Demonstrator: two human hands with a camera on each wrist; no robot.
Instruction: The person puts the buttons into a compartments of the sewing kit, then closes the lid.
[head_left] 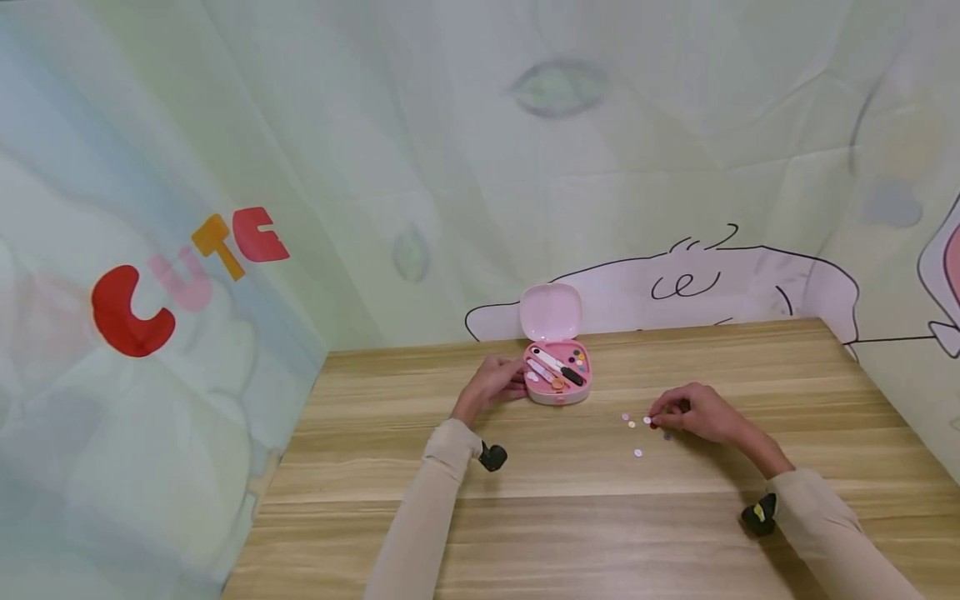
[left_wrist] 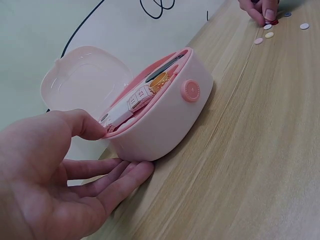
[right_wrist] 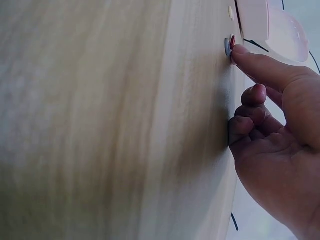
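Note:
A pink sewing box (head_left: 558, 398) stands on the table with its pale lid (head_left: 551, 311) raised. My left hand (head_left: 495, 385) holds the box's left side; in the left wrist view the thumb is at the rim and the fingers lie low against the base. Inside are a rolled measuring tape (left_wrist: 135, 100), an orange item (left_wrist: 159, 81) and small coloured buttons (head_left: 576, 358). To the right, my right hand (head_left: 697, 412) has thumb and index fingertips together at a red button (right_wrist: 233, 41), apparently pinching it. A white button (head_left: 647, 420) lies right beside those fingertips.
Loose on the wood-grain table (head_left: 555, 533) lie a pink button (head_left: 626, 416), a yellow button (head_left: 632, 425), a blue-grey button (head_left: 667, 437) and another white button (head_left: 638, 453). A printed cloth backdrop (head_left: 420, 167) rises behind the table's back edge.

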